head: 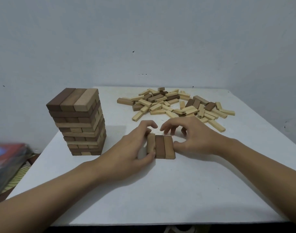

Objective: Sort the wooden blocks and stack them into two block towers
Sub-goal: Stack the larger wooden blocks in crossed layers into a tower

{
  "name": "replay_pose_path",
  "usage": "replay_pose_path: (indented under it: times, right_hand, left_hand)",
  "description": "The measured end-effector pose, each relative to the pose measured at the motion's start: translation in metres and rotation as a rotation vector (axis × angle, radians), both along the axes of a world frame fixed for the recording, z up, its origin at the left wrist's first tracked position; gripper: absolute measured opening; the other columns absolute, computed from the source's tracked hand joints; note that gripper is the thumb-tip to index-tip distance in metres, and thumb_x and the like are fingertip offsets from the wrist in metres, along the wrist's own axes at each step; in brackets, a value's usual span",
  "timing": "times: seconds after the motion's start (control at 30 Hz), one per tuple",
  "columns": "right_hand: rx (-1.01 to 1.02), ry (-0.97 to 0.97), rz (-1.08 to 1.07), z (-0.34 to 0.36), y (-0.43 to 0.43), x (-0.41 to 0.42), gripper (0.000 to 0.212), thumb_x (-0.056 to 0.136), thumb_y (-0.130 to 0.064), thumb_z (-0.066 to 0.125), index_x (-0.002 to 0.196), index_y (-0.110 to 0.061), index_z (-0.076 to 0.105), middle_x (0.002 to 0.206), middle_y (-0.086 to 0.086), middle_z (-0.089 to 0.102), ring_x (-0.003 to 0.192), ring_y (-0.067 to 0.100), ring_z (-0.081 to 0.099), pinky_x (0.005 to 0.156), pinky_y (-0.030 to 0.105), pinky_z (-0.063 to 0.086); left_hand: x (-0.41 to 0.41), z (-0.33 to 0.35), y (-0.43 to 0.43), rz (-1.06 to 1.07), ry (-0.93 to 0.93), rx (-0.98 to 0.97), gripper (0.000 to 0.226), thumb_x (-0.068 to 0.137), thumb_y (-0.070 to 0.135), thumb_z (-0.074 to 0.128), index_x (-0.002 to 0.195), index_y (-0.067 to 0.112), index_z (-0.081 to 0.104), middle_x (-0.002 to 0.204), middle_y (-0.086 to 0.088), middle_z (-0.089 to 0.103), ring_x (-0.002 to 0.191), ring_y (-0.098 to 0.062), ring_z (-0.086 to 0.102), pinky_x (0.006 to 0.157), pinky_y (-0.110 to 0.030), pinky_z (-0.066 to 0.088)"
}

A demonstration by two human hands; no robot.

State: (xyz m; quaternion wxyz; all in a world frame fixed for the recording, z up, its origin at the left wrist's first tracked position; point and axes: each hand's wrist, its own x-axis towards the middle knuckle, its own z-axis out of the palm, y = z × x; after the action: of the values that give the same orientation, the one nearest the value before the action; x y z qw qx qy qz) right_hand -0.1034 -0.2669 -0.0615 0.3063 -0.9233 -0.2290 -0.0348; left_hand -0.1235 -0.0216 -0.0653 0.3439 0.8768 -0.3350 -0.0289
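Far left of the table (pixel 160 190): tower (pixel 78 121) of dark and pale layers, upright, well apart from both hands.

Left hand (pixel 135 145): gripped the pale left piece of the row of three blocks (pixel 160 146), thumb at the near end, forefinger arched over the far end, forearm laid in from the near left corner.

Row: lay flat on the table between the hands, pale, dark, pale, long sides touching. Judged light, stiff and smooth-faced; likely to slip on one another rather than give. Best squeezed across the outer long sides, or pinched at the short ends, and kept level.

Right hand (pixel 194 140): pressed a straight thumb against the right block's side, fingers loosely arched past the far ends, nothing enclosed; wrist low over the table.

Behind and to the right: loose pile (pixel 177 105), mostly pale blocks, unsorted.
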Motion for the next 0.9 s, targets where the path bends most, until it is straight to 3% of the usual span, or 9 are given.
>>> replay_pose_path:
  times: [0.17, 0.27, 0.33, 0.43, 0.5, 0.57, 0.63, 0.77, 0.9]
  right_hand:
    - [0.090, 0.079, 0.018, 0.000, 0.001, 0.004, 0.031, 0.085, -0.012, 0.078, 0.107, -0.034, 0.073, 0.102, -0.019, 0.072, 0.104, 0.006, 0.065, 0.083, 0.044, 0.054]
    - [0.111, 0.123, 0.042, 0.001, -0.001, 0.004, 0.026, 0.083, -0.028, 0.071, 0.107, -0.037, 0.074, 0.104, -0.024, 0.071, 0.105, 0.005, 0.063, 0.088, 0.049, 0.053]
    - [0.158, 0.135, 0.043, 0.000, -0.001, 0.002, 0.038, 0.071, -0.043, 0.057, 0.105, -0.042, 0.074, 0.105, -0.020, 0.071, 0.103, 0.018, 0.063, 0.089, 0.053, 0.052]
    - [0.220, 0.140, 0.066, -0.007, -0.001, 0.003, 0.040, 0.071, -0.038, 0.055, 0.105, -0.042, 0.074, 0.107, -0.014, 0.070, 0.103, 0.039, 0.059, 0.089, 0.061, 0.049]
    - [0.213, 0.139, 0.089, -0.011, -0.003, 0.001, 0.038, 0.077, -0.026, 0.060, 0.110, -0.041, 0.073, 0.112, -0.017, 0.067, 0.109, 0.025, 0.060, 0.093, 0.051, 0.051]
    - [0.166, 0.144, 0.114, -0.010, -0.006, 0.000, 0.041, 0.079, -0.023, 0.063, 0.116, -0.041, 0.070, 0.115, -0.022, 0.065, 0.115, 0.009, 0.058, 0.091, 0.023, 0.047]
    - [0.118, 0.136, 0.128, -0.008, -0.011, -0.001, 0.043, 0.080, -0.025, 0.065, 0.121, -0.039, 0.068, 0.116, -0.026, 0.063, 0.117, 0.002, 0.056, 0.089, 0.008, 0.038]
    - [0.059, 0.121, 0.172, -0.007, -0.018, 0.001, 0.049, 0.081, -0.031, 0.065, 0.129, -0.040, 0.063, 0.123, -0.027, 0.062, 0.119, 0.001, 0.055, 0.089, 0.007, 0.036]
    - [0.025, 0.136, 0.185, -0.006, -0.019, 0.002, 0.060, 0.076, -0.019, 0.064, 0.133, -0.037, 0.061, 0.125, -0.024, 0.061, 0.120, 0.004, 0.054, 0.088, 0.010, 0.037]
  left_hand:
    - [0.004, -0.006, -0.002, 0.004, -0.015, 0.012, 0.043, 0.099, 0.032, 0.059, 0.132, 0.041, 0.034, 0.122, 0.017, 0.055, 0.121, -0.009, 0.050, 0.097, -0.033, 0.044]
    - [0.002, -0.011, 0.000, 0.009, -0.056, 0.043, 0.041, 0.100, 0.034, 0.057, 0.134, 0.041, 0.034, 0.124, 0.019, 0.052, 0.121, -0.008, 0.046, 0.102, -0.036, 0.040]
    - [0.001, -0.012, 0.000, 0.018, -0.082, 0.060, 0.042, 0.100, 0.033, 0.056, 0.135, 0.042, 0.034, 0.124, 0.019, 0.050, 0.119, -0.005, 0.043, 0.103, -0.033, 0.037]
    - [0.000, -0.011, -0.002, 0.010, -0.080, 0.068, 0.042, 0.098, 0.033, 0.051, 0.134, 0.043, 0.033, 0.124, 0.019, 0.050, 0.119, -0.007, 0.043, 0.105, -0.032, 0.034]
    - [0.000, -0.009, -0.001, 0.014, -0.058, 0.060, 0.044, 0.094, 0.033, 0.050, 0.133, 0.042, 0.034, 0.123, 0.017, 0.050, 0.119, -0.009, 0.044, 0.105, -0.033, 0.035]
    - [0.000, -0.008, 0.000, 0.018, -0.029, 0.056, 0.050, 0.089, 0.033, 0.054, 0.133, 0.044, 0.034, 0.124, 0.017, 0.050, 0.121, -0.008, 0.044, 0.105, -0.032, 0.036]
    - [0.000, -0.007, 0.000, 0.015, -0.009, 0.046, 0.056, 0.086, 0.033, 0.060, 0.133, 0.045, 0.033, 0.125, 0.016, 0.050, 0.123, -0.011, 0.045, 0.105, -0.035, 0.037]
    - [0.001, -0.007, -0.001, 0.024, 0.025, 0.004, 0.063, 0.083, 0.043, 0.070, 0.133, 0.049, 0.031, 0.127, 0.020, 0.050, 0.126, -0.014, 0.048, 0.103, -0.040, 0.041]
    - [0.004, -0.011, 0.000, 0.045, 0.024, -0.009, 0.062, 0.086, 0.052, 0.073, 0.133, 0.053, 0.032, 0.130, 0.029, 0.048, 0.127, -0.009, 0.048, 0.101, -0.039, 0.044]
